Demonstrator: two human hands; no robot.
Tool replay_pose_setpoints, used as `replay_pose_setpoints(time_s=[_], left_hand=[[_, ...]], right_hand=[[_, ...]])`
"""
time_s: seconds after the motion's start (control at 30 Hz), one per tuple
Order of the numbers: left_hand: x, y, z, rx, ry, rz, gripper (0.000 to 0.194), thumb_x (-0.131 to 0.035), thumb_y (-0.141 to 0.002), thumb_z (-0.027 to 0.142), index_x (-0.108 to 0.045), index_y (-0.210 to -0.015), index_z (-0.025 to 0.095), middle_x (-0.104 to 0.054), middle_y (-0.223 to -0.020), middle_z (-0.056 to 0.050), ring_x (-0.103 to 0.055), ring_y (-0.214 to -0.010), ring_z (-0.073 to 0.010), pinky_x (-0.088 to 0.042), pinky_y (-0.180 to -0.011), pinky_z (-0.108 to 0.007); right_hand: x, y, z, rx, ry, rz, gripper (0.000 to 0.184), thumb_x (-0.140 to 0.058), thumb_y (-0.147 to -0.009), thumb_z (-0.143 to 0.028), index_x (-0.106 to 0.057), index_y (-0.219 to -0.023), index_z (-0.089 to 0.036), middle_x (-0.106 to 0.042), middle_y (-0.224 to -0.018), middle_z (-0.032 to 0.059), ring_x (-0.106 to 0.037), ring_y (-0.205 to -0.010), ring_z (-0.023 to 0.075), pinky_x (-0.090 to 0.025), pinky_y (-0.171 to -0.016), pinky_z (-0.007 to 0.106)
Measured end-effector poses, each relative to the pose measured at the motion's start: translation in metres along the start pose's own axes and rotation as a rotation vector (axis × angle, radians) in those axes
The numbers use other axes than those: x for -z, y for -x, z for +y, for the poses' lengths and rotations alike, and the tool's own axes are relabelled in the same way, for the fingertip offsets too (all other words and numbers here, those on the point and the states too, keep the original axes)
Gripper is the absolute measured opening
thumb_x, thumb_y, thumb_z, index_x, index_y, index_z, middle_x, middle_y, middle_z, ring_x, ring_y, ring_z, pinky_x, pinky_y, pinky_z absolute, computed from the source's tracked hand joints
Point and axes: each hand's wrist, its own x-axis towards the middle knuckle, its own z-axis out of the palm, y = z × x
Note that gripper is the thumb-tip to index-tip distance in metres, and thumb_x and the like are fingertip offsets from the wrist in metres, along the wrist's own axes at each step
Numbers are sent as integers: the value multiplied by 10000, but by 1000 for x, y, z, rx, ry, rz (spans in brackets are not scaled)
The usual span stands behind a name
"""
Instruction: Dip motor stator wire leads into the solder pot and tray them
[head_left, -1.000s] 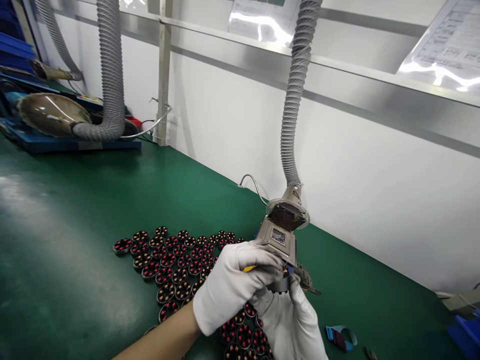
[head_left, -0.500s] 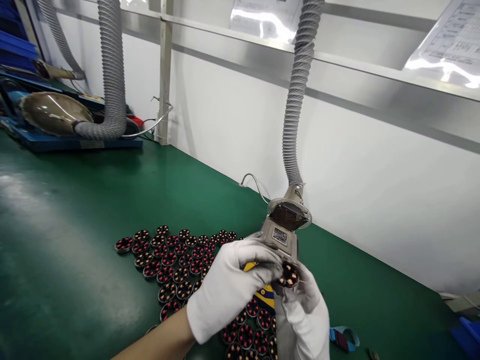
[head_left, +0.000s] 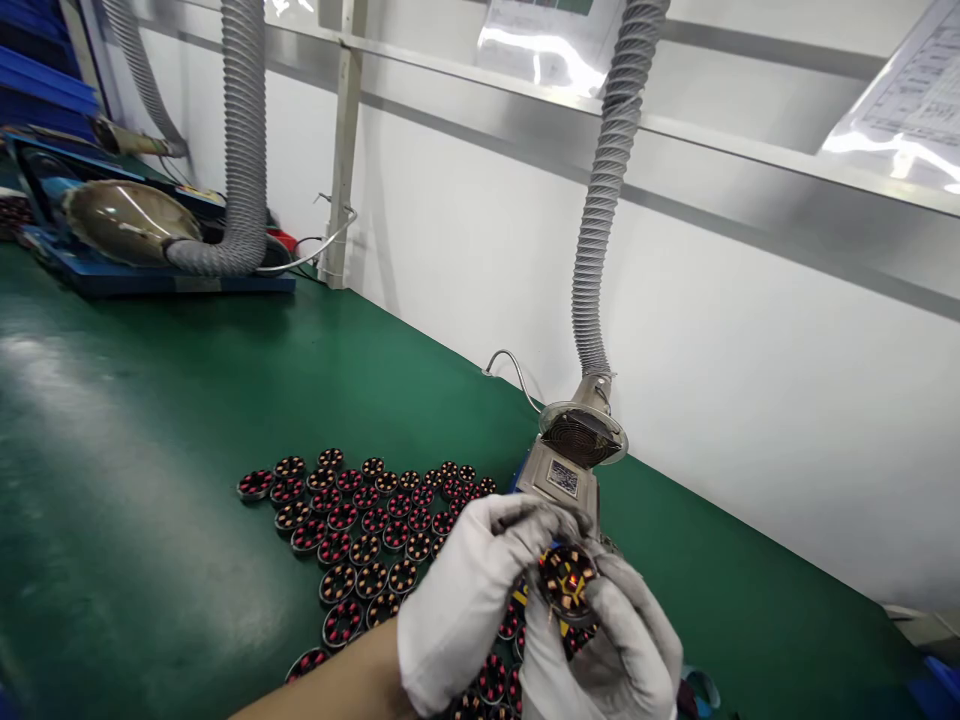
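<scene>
A round black ring part with copper-coloured blocks around its inside (head_left: 568, 583) is between my gloved hands, its open face turned toward me. My right hand (head_left: 619, 635) grips it from below and the right, with fingers wrapped around the edge. The bent fingertips of my left hand (head_left: 476, 585) are pinched at its upper left edge; exactly what they press on is partly hidden. A grey metal machine with a printed label (head_left: 561, 478) stands just behind the hands. Left of them, many similar rings (head_left: 366, 549) with pink or copper-coloured blocks lie on the green table.
A flexible grey hose (head_left: 600, 250) comes down to a round hood (head_left: 583, 432) above the machine. At the far left, a blue stand (head_left: 172, 284) holds a brown hood (head_left: 127, 222) with another hose. A blue strap (head_left: 703, 690) lies at lower right. The white wall (head_left: 465, 230) bounds the green table (head_left: 225, 390).
Both hands have come slightly down and closer to me. The ring has turned so that its face shows more fully. The camera view has shifted a little.
</scene>
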Motion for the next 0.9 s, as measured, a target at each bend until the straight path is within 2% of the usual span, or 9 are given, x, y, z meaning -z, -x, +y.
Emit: replay_pose_setpoints(time_s=[0.1, 0.2, 0.33, 0.47, 0.53, 0.6, 0.73, 0.83, 0.9], left_hand=[[5, -5, 13, -42, -45, -17, 260, -756, -746, 345, -669, -926, 179, -659, -971, -52, -583, -985, -192, -454, -880, -245], [7, -7, 22, 131, -173, -148, 339, -815, -645, 225, -674, -946, 157, -665, -954, -72, -609, -921, -203, -482, -819, -248], [5, -5, 17, 86, -165, -37, 106, -773, -655, 154, -700, -731, 153, -680, -744, -34, -625, -714, -134, -492, -682, -174], [7, -5, 19, -45, -87, 51, 144, -799, -645, 202, -700, -747, 180, -686, -776, -25, -628, -731, -131, -502, -695, -172], [7, -5, 25, -13, -118, 29, 255, -820, -610, 188, -697, -833, 185, -686, -840, -31, -628, -768, -139, -496, -710, -177], [6, -5, 30, 99, -189, -45, 342, -805, -618, 160, -676, -935, 170, -679, -910, -56, -625, -812, -158, -491, -735, -202], [2, -4, 27, 127, -214, -73, 161, -733, -679, 150, -686, -831, 133, -676, -837, -61, -614, -780, -162, -483, -741, -228], [3, -6, 18, 116, -180, -56, 116, -737, -663, 115, -687, -765, 139, -667, -759, -27, -595, -702, -122, -476, -676, -182], [5, -8, 13, 102, -146, -52, 132, -747, -681, 117, -689, -795, 144, -670, -785, -24, -598, -723, -108, -474, -685, -158]], right_hand=[[6, -5, 2, -58, -41, -11, 593, -768, -591, 6, -598, -1049, -330, -584, -1078, 12, -623, -932, 194, -550, -759, 306], [15, -8, 7, -6, -61, -80, 527, -725, -673, -29, -604, -1082, -338, -601, -1093, 29, -630, -944, 215, -569, -768, 344], [19, -10, 15, 173, -49, -206, 529, -637, -771, -49, -548, -1197, -350, -594, -1144, 25, -604, -1017, 206, -558, -811, 331], [15, -10, 18, 227, -26, -212, 586, -606, -761, -5, -509, -1247, -319, -550, -1210, 31, -571, -1069, 207, -532, -857, 335], [13, -11, 17, 260, -21, -206, 654, -643, -702, 24, -507, -1252, -301, -540, -1226, 22, -566, -1075, 204, -516, -884, 318], [12, -11, 15, 280, -2, -218, 709, -668, -662, 39, -499, -1259, -305, -533, -1238, 15, -564, -1076, 213, -511, -894, 333], [13, -14, 11, 291, 37, -208, 693, -638, -687, 36, -492, -1264, -320, -535, -1242, 17, -576, -1046, 237, -533, -851, 396], [14, -16, 11, 341, 22, -277, 696, -622, -698, 42, -469, -1291, -289, -501, -1293, 6, -547, -1096, 217, -504, -905, 352], [13, -16, 11, 297, -7, -270, 708, -636, -680, 53, -478, -1279, -289, -504, -1285, 0, -543, -1103, 196, -485, -925, 318]])
